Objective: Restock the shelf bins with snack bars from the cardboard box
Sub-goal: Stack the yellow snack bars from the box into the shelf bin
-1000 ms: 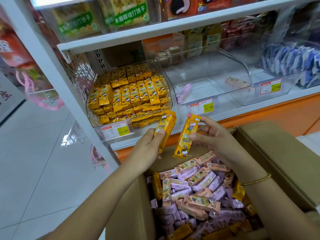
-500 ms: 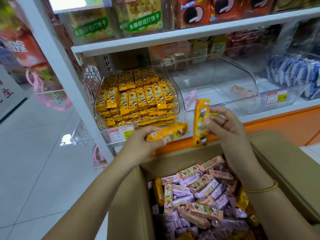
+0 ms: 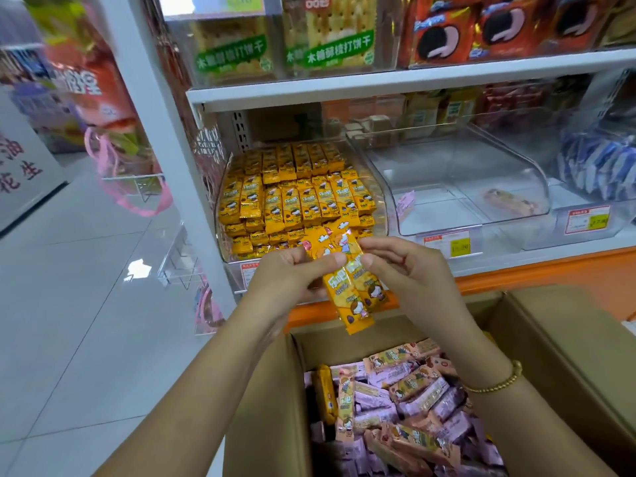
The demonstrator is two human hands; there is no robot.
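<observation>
Yellow snack bars (image 3: 358, 297) pinched, partly covered by left hand (image 3: 292, 273), right hand (image 3: 409, 270).

— What differs from a second ago?

— My left hand (image 3: 292, 273) and right hand (image 3: 406, 270) were apart, one yellow bar each. Now they meet in the middle. The left bar (image 3: 347, 304), lying almost level half a second back, now slants beside the right bar (image 3: 370, 287), edges touching, both pinched together.
</observation>
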